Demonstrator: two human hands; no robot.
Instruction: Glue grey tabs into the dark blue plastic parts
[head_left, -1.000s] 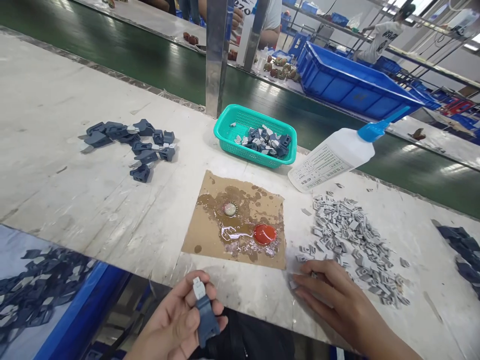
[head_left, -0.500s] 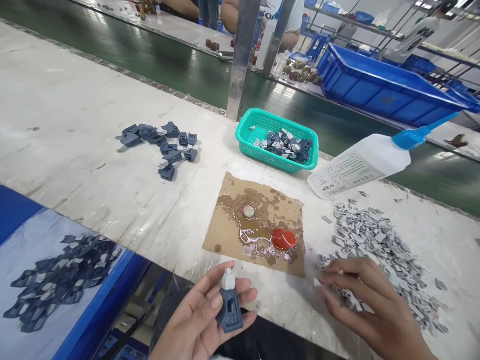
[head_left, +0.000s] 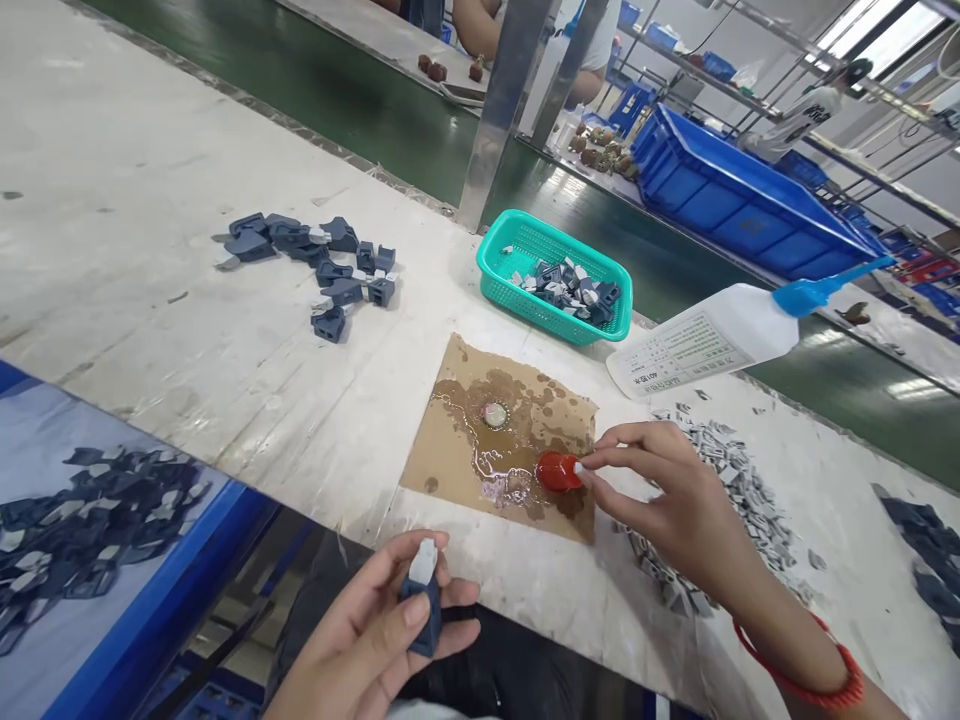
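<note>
My left hand (head_left: pixel 390 625) is closed around a dark blue-grey plastic part (head_left: pixel 421 605) with a light grey piece on its upper end. Between thumb and fingers, my right hand (head_left: pixel 660 480) pinches a small light grey plastic piece (head_left: pixel 580 468). That piece is at the edge of a red cap (head_left: pixel 556 470) on a wet, stained cardboard sheet (head_left: pixel 431 455); whether they touch I cannot tell. A small round disc (head_left: pixel 495 414) also lies on the cardboard. Beneath and beyond my right hand spreads a pile of small grey pieces (head_left: pixel 739 475).
A green basket (head_left: pixel 555 325) holds blue and grey parts. A white bottle with a blue nozzle (head_left: pixel 705 340) leans behind the grey pile. Dark blue parts (head_left: pixel 330 265) lie to the left; more (head_left: pixel 97 530) fill a lower-left surface. A metal post (head_left: pixel 499 120) stands behind the table.
My right hand has moved left from the grey pile to the red cap, with a small grey piece in its fingers. The left hand's part has turned to show a narrower side.
</note>
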